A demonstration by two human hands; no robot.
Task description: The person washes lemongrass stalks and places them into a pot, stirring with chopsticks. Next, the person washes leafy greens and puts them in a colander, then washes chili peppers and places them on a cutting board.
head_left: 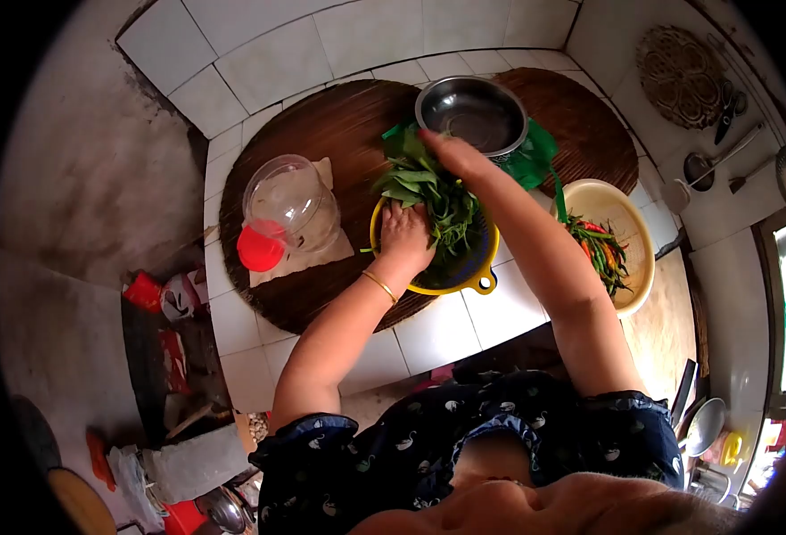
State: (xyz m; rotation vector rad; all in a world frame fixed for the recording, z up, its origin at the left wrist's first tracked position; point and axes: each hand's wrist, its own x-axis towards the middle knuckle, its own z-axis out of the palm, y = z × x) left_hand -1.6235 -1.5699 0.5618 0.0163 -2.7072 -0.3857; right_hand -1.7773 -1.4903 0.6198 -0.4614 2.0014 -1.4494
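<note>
A bunch of leafy greens point(424, 183) rises out of a yellow colander point(485, 282) near the counter's front edge. My left hand point(406, 234) is down at the colander's left side, its fingers closed into the lower leaves and partly hidden by them. From the right, my right hand point(457, 157) reaches over the top of the bunch and grips the upper leaves, its fingers mostly out of sight. Directly behind this hand stands a steel bowl point(471, 116), with a green plastic bag point(531, 156) partly under it.
A cream basin point(635, 227) holding red and green chillies point(602, 252) stands at the right. On the left, a clear plastic jar point(296, 205) and a red lid point(260, 248) lie on a cloth. Round wooden boards point(259, 178) cover much of the tiled counter point(437, 330). Utensils hang at right.
</note>
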